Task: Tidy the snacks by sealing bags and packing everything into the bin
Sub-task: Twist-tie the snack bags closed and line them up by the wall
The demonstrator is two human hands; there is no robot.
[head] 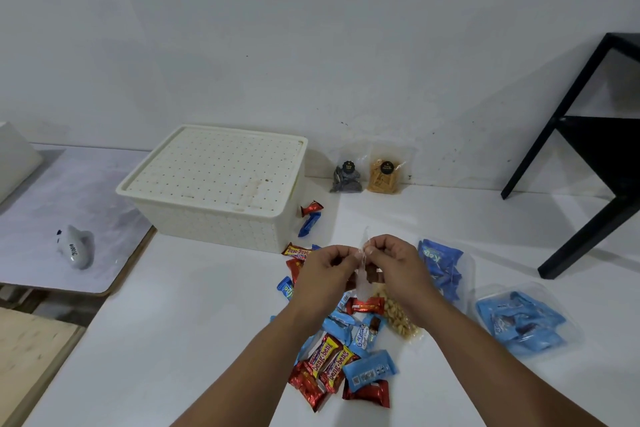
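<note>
where the side table juts in at nine o'clock, a small grey-white figurine (77, 246) lies on its pale top. just right of it, at about eleven o'clock on the white table (194, 305), the cream bin (214, 191) sits with its perforated lid on. two sealed pouches (367, 175) lean on the wall at one o'clock. at centre the left hand (323, 276) and right hand (398, 267) meet, each pinching the top edge of a clear peanut bag (398, 317) between thumb and fingertips; the bag hangs down to the table. loose candy bars (341, 357) lie scattered beneath the wrists towards six o'clock. at three o'clock two clear bags of blue packets (519, 321) rest beside the foot of a black stand (588, 156).
</note>
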